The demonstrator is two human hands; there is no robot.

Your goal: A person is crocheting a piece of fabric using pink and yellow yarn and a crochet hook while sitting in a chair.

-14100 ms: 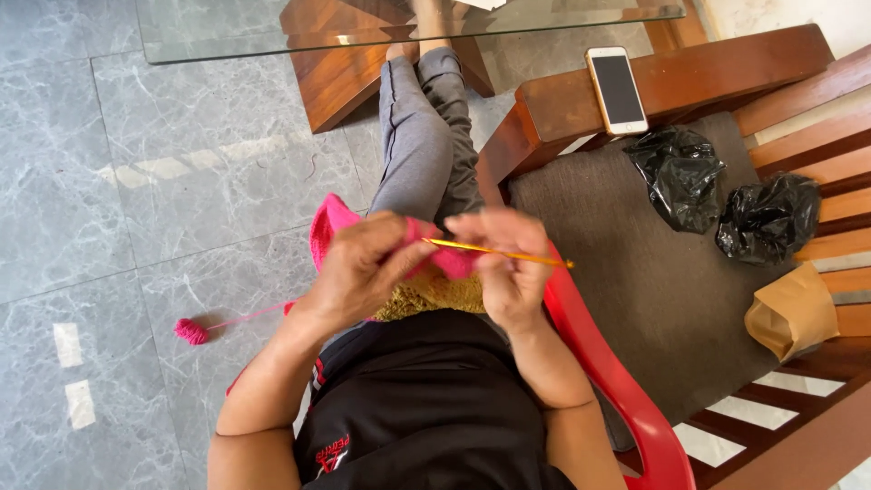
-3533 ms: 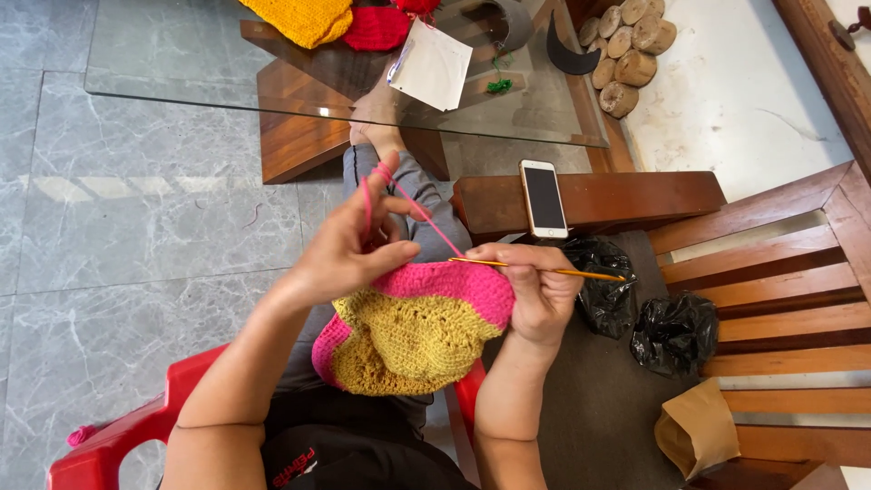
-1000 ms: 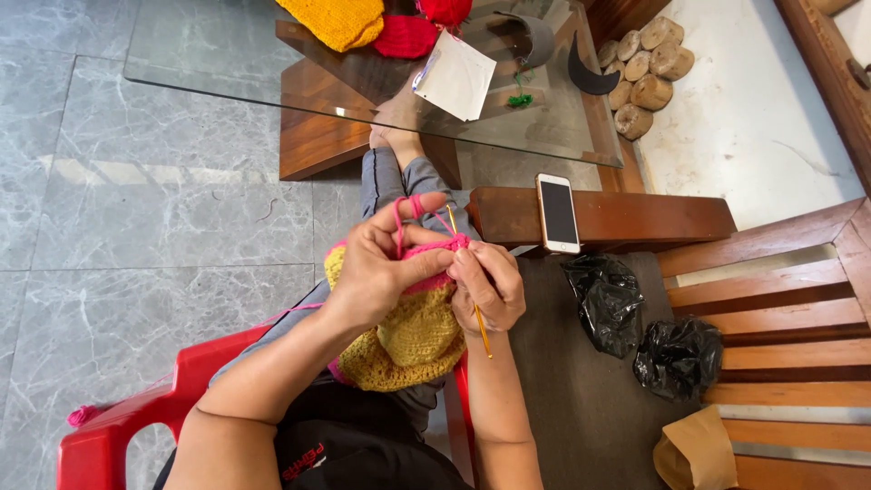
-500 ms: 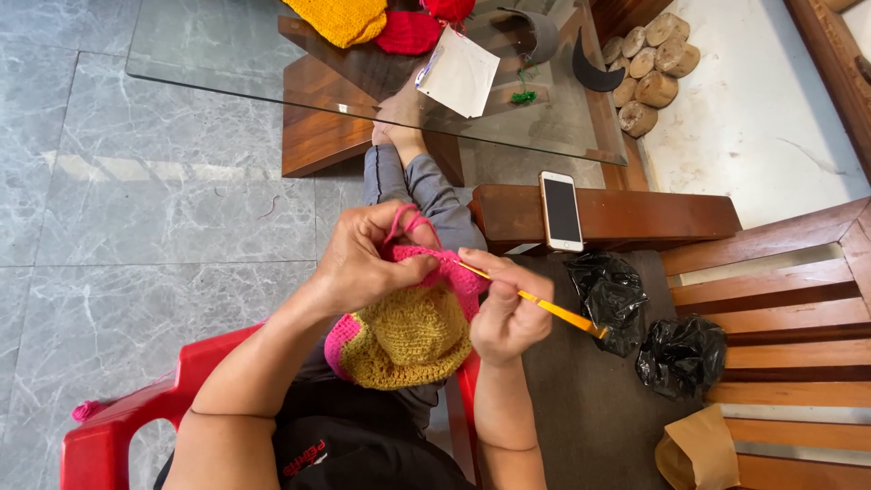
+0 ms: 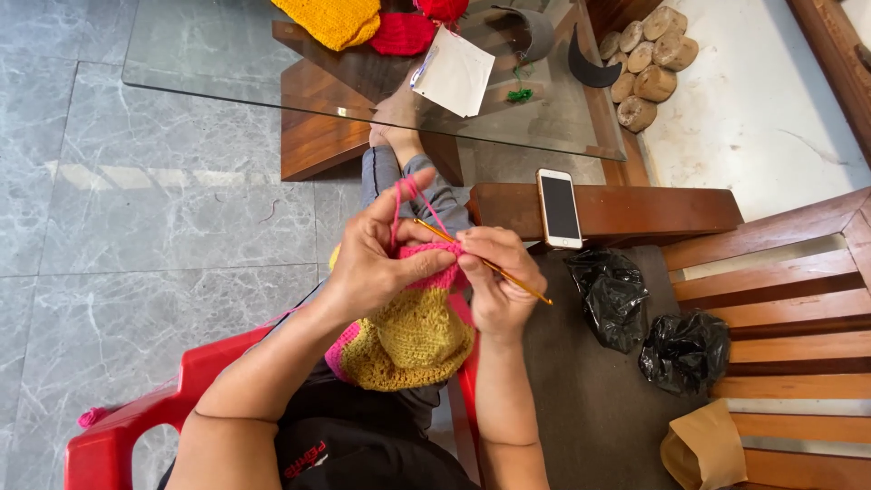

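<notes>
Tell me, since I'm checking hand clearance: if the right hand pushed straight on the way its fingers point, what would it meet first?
Probably the left hand: the right hand points toward it across the pink-and-yellow crochet piece, which they already share.

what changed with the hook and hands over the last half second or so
The right hand swung the crochet hook so its tip now points up-left into the pink edge, under the left hand. The left hand keeps pinching the yellow and pink piece, pink yarn over its fingers. The phone lies where it was.

White-framed phone (image 5: 560, 208), dark screen, on wooden armrest (image 5: 635, 210), white tag (image 5: 452, 72) on glass table (image 5: 227, 63)
</notes>
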